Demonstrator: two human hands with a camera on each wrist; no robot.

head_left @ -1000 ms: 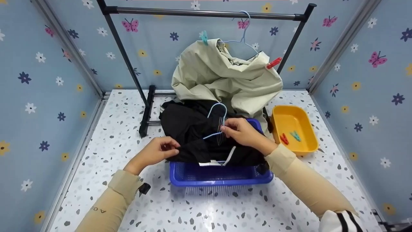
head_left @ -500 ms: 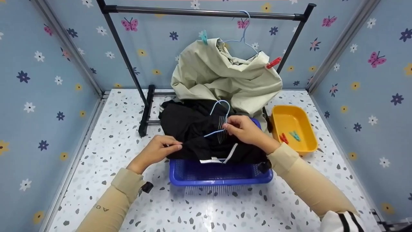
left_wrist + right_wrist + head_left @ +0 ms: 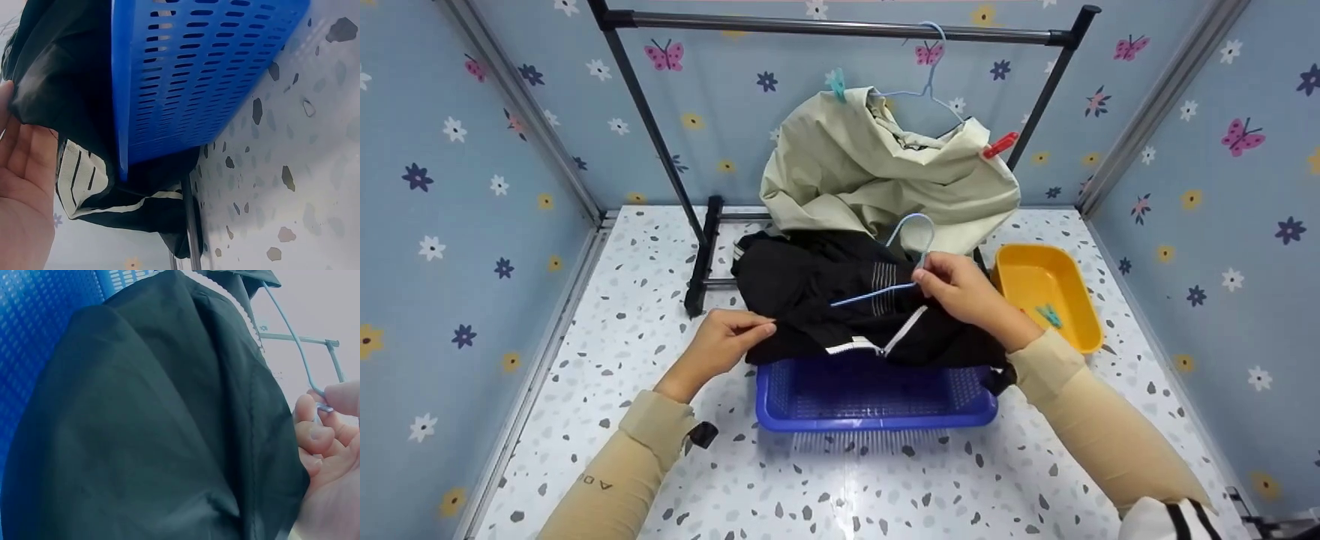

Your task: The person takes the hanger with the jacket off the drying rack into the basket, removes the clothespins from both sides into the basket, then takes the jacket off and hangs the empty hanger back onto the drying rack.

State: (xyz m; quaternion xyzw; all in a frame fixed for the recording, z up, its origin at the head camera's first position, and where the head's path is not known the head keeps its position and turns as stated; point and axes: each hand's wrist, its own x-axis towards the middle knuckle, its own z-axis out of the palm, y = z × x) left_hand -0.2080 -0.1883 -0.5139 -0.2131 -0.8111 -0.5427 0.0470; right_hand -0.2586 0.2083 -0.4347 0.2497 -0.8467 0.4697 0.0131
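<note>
A black jacket (image 3: 802,281) with a white zipper and striped trim lies across the blue basket (image 3: 877,421). My left hand (image 3: 718,346) pinches the jacket's edge on the left; the left wrist view shows the cloth between thumb and fingers. My right hand (image 3: 964,292) grips a light blue hanger (image 3: 877,294) just below its hook. The hanger's left arm runs into the jacket by the collar, where its end is hidden. In the right wrist view the hanger (image 3: 292,334) passes between thumb and curled fingers, beside the black cloth (image 3: 146,422).
Behind stands a black clothes rack (image 3: 840,28). From it a pale green garment (image 3: 885,176) hangs on a blue hanger, with a teal clothespin (image 3: 838,84) and a red clothespin (image 3: 1000,145). A yellow tray (image 3: 1076,300) with clothespins sits at right.
My right hand has moved right and away from me with the hanger, whose hook now overlaps the pale garment. The jacket's front edge has shifted up, and my left hand has risen slightly.
</note>
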